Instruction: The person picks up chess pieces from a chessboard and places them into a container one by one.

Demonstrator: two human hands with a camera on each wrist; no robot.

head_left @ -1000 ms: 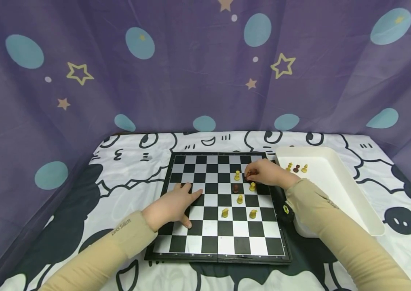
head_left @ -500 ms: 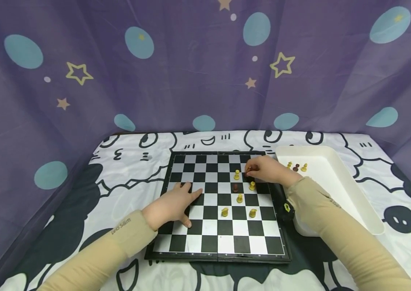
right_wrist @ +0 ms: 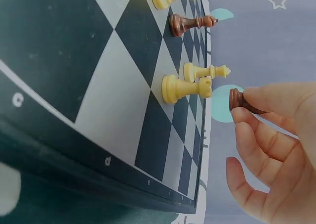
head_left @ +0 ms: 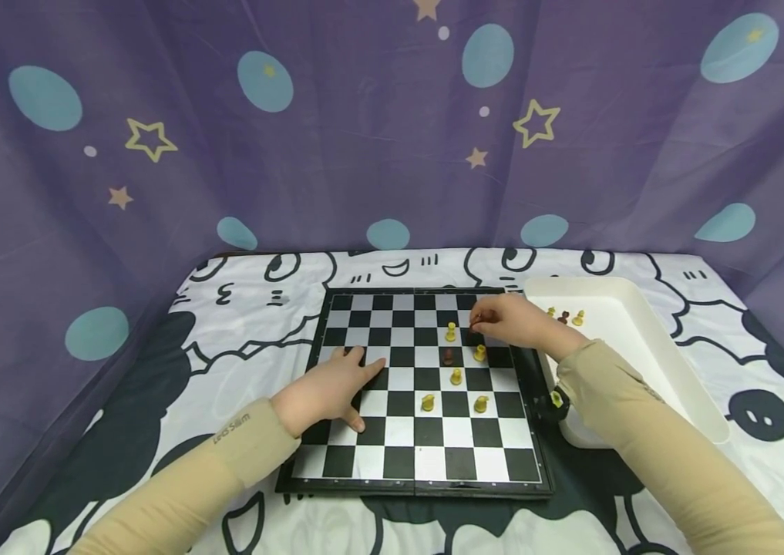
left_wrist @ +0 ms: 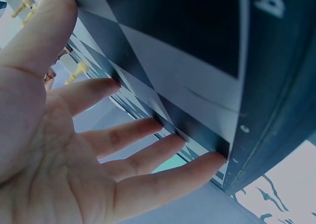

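Note:
A black-and-white chessboard (head_left: pixel 398 433) lies flat on the table. My left hand (head_left: pixel 331 388) rests on its left part, fingers spread, fingertips on the squares. Over the board's right side, my right hand (head_left: pixel 515 320) pinches a dark brown chess piece (right_wrist: pixel 237 100) between thumb and index finger; its upper part is hidden by the hand. In the right wrist view the piece's base is raised off the squares. Nearby stand a yellow rook (right_wrist: pixel 182 89), a crowned yellow piece (right_wrist: pixel 205 71) and a brown bishop (right_wrist: pixel 189 24). Two yellow knights (head_left: pixel 428 402) stand nearer the front.
A white tray (head_left: pixel 669 370) stands right of the board, under the right forearm. At its far left lie a brown piece (head_left: pixel 563 317) and a yellow piece (head_left: pixel 578 317). A patterned cloth (head_left: pixel 246 370) covers the table; a purple curtain (head_left: pixel 336 185) hangs behind.
My right hand has shifted slightly to the right, with the brown piece still in its fingers. The left hand and the pieces on the board have stayed in place.

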